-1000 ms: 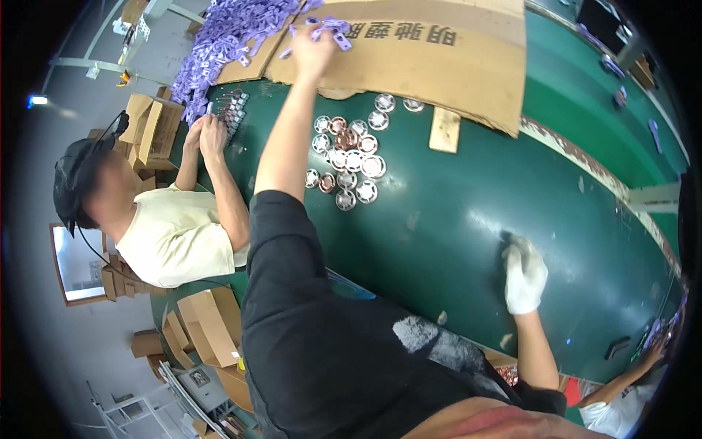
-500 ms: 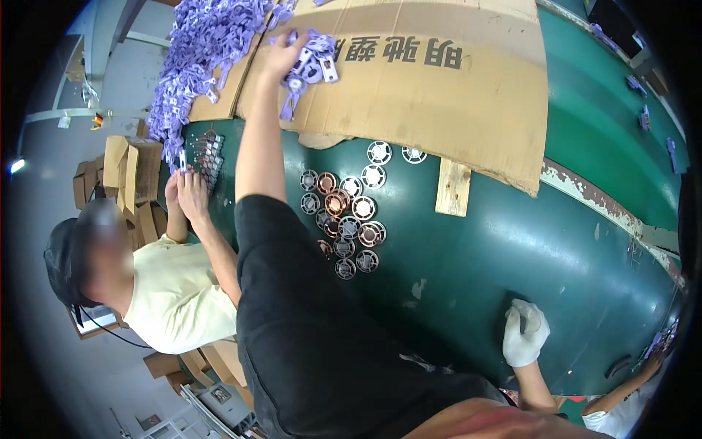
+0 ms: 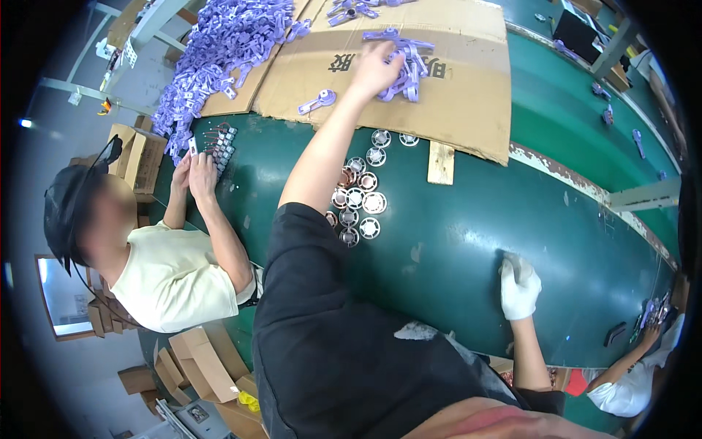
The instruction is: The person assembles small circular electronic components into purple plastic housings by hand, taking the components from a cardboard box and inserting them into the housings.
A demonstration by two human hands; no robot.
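Observation:
My bare left hand point(image 3: 376, 69) reaches far out over the cardboard sheet, its fingers curled down onto a cluster of purple plastic parts point(image 3: 411, 82). Those parts have a rounded head and a handle-like stem. One loose purple part point(image 3: 317, 102) lies on the cardboard nearer to me. On the right, my right hand point(image 3: 520, 287) wears a whitish glove and rests on the green table with its fingers curled in. Whatever it may hold is hidden. Between my arms lie several round spoked discs point(image 3: 355, 197), silver and copper coloured, partly covered by my left forearm.
A large heap of purple parts point(image 3: 227, 55) fills the far left. The cardboard sheet point(image 3: 468, 110) overhangs a wooden block point(image 3: 440, 162). At left, a co-worker point(image 3: 172, 274) handles a part beside small wired pieces point(image 3: 221, 150). Another person's arm point(image 3: 621, 369) shows at lower right.
My left hand has moved right across the cardboard, and the purple cluster has shifted with it. One purple part lies behind. The view has shifted; my right hand stays curled on the table.

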